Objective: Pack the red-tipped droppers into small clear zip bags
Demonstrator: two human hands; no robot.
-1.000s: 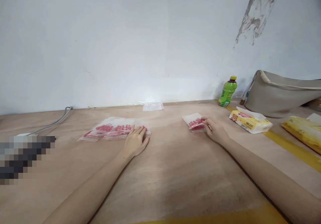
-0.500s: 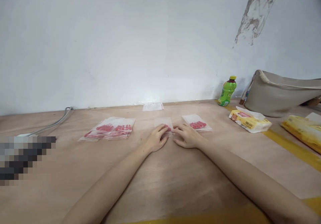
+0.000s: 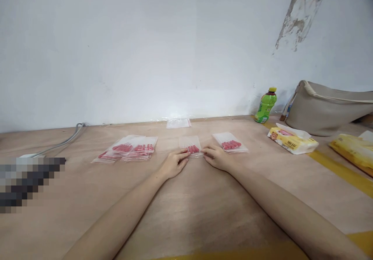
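Note:
A small clear zip bag [image 3: 188,140] lies flat on the table in front of me, with several pink-red pieces [image 3: 193,149] gathered at its near end. My left hand [image 3: 172,164] is at the bag's left edge, fingers bent and closed on its near corner. Across from it, my right hand [image 3: 217,157] has its curled fingers at the right edge. Thumb contact with the bag is hard to make out on both sides. To the right lies another filled bag [image 3: 231,145]. A pile of filled bags [image 3: 136,151] spreads out on the left.
A flat clear bag [image 3: 178,123] lies by the wall. At right are a green bottle [image 3: 265,106], a yellow tissue pack [image 3: 291,139], a beige bag [image 3: 323,110] and another yellow pack [image 3: 354,148]. A grey cable [image 3: 65,140] and a pixelated object [image 3: 29,182] are at left.
My left hand has drawn back leftward off the middle of the bag, uncovering the pink-red pieces. My right hand has shifted slightly right, its fingers closer together.

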